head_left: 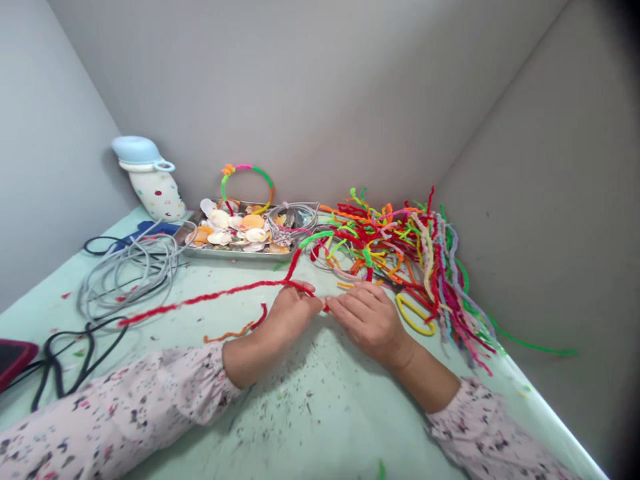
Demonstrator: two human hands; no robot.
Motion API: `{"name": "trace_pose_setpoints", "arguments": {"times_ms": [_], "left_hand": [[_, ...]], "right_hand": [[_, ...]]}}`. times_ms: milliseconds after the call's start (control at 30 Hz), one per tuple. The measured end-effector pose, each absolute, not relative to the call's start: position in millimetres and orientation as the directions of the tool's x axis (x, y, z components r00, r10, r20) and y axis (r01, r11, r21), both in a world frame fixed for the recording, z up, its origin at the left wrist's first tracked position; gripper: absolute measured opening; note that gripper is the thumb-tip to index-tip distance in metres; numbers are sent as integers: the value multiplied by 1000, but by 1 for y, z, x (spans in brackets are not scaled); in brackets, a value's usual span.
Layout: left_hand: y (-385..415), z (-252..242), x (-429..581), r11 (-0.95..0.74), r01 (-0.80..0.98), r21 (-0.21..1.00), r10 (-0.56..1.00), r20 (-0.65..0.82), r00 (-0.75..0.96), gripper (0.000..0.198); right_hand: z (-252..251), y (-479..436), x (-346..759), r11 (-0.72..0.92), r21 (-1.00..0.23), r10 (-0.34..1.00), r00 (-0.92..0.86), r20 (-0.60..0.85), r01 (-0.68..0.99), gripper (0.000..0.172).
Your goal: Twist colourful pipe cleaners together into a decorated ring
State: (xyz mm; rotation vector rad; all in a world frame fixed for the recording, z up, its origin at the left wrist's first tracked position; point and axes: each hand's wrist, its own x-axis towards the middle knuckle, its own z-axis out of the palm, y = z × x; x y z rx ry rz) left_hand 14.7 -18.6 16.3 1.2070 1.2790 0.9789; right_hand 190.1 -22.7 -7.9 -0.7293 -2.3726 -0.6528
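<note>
A long red pipe cleaner runs from the left across the table to my hands. My left hand pinches it near its right end. Close beside, the fingers of my right hand are closed on the red piece between the two hands. A ring of joined red and green pipe cleaners arches up behind my hands; its lower part is hidden by my fingers. Left of my left wrist lies a short orange and red pipe cleaner piece, touching neither hand.
A metal tray of seashells stands at the back, with a finished-looking pipe cleaner ring leaning in it. A heap of colourful pipe cleaners lies right. Coiled grey cable, scissors handle, bottle and red-edged device surround.
</note>
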Motion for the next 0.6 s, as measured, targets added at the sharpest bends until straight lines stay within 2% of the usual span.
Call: {"name": "trace_pose_setpoints", "arguments": {"times_ms": [67,200,433,600], "left_hand": [[-21,20,16,225,53,973,973,-227,51,18],[-24,25,16,318,-8,948,944,-316,99,26],[-20,21,13,312,-58,948,929,-292,230,6],[-13,16,12,338,-180,924,904,-265,334,8]], "right_hand": [[-8,-23,190,731,277,346,-688,638,624,21],[-8,-23,190,727,278,340,-681,649,628,20],[-7,-24,190,728,266,321,-656,683,632,23],[-4,-22,190,740,147,354,-566,745,656,20]]}}
